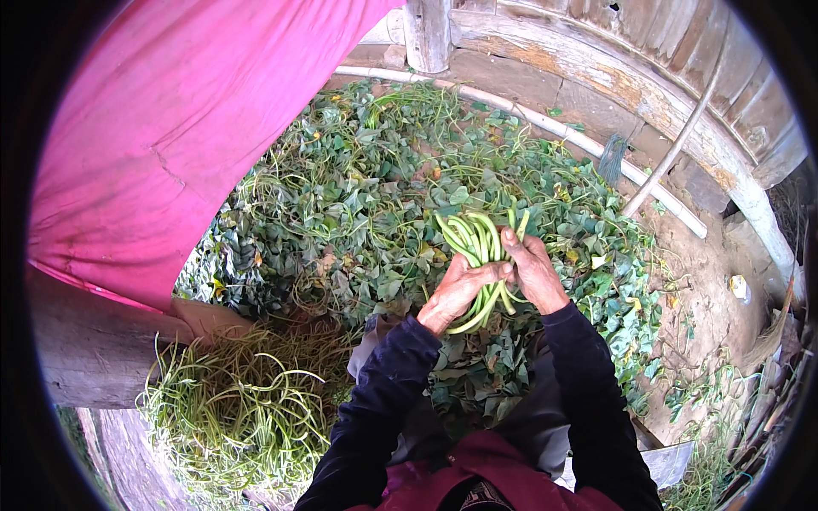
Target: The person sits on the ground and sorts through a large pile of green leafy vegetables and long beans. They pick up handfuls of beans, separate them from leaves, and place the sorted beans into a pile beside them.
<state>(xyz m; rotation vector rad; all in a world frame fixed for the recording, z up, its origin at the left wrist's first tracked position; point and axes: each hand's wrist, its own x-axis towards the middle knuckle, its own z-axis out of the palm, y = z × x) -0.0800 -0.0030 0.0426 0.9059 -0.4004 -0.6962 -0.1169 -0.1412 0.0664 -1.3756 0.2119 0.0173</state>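
Note:
A bundle of long green leaf stems [476, 239] is bent over and held in front of me. My left hand [465, 286] wraps its middle, with the thumb lying across the stems. On the bundle's right side, my right hand [533, 268] grips a few stem ends between thumb and fingers. The two hands touch or nearly touch; the fingers behind the bundle are hidden. Looped stems hang below the left hand. Under both hands spreads a thick layer of cut green leaves and vines [377, 211].
A heap of stripped stems [249, 409] lies at lower left beside a log [108, 345]. Pink cloth [179, 128] hangs at upper left. A leaning stick [677, 140], a pale pole [543, 121] and a plank wall [677, 38] bound the far right. Bare soil [696, 281] shows at right.

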